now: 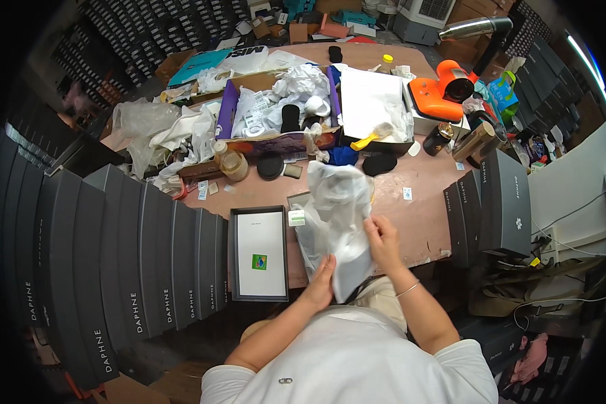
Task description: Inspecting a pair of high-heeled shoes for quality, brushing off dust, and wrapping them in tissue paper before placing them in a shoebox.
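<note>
An open box (259, 236) is flanked on its left by a row of boxes (155, 249) and on its right by a bag (343, 215) held between the left hand (318, 286) and right hand (384, 244); behind, on the table (417, 225), paper (303, 82) is contained in a carton (283, 143)

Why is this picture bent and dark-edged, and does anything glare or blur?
In the head view, the fisheye lens bends straight edges, as on the dark-grey cardboard boxes at left, and the rim goes black; also in the head view, the long white tube light glares at upper right, and the translucent white plastic wrapping at centre looks slightly smeared, perhaps from motion.
</note>
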Demonstrator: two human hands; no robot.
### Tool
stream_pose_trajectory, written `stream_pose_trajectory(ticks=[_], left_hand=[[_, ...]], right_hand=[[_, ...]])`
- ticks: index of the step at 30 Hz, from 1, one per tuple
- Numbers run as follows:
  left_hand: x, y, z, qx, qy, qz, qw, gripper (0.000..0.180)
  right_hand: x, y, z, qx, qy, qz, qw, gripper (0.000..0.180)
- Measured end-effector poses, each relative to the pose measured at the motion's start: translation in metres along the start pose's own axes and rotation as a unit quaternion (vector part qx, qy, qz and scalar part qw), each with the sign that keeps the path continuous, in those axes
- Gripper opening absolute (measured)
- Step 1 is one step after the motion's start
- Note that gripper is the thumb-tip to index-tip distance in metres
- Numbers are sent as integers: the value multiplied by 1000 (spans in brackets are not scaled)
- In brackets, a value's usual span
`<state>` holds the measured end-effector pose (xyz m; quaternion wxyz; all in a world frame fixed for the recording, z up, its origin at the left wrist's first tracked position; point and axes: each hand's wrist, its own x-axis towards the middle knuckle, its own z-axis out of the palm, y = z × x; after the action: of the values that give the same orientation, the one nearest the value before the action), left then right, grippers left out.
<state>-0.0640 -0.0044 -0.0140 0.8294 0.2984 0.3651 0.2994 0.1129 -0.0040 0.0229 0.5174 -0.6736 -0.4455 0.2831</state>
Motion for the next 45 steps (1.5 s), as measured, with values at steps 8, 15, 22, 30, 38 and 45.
stream_pose_trajectory(ticks=[8, 15, 22, 30, 38, 45], left_hand=[[-23, 15, -33, -146, -85, 20, 985, 74], [-37, 18, -69, -197, -33, 2, 980, 81], [-38, 12, -143, 9, 32, 143, 989, 50], [-56, 86, -124, 194, -9, 8, 981, 42], [-70, 134, -133, 207, 417, 431, 773, 20], [-22, 59, -98, 63, 156, 124, 978, 69]], right_hand=[[-14, -65, 9, 5, -43, -177, 983, 24], [-36, -68, 33, -88, -225, -201, 949, 19], [-41, -33, 1, -270, -413, -186, 849, 33], [38, -96, -5, -136, -303, -114, 936, 66], [23, -37, -50, -26, -39, 27, 999, 34], [-35, -42, 20, -39, 17, -79, 996, 48]])
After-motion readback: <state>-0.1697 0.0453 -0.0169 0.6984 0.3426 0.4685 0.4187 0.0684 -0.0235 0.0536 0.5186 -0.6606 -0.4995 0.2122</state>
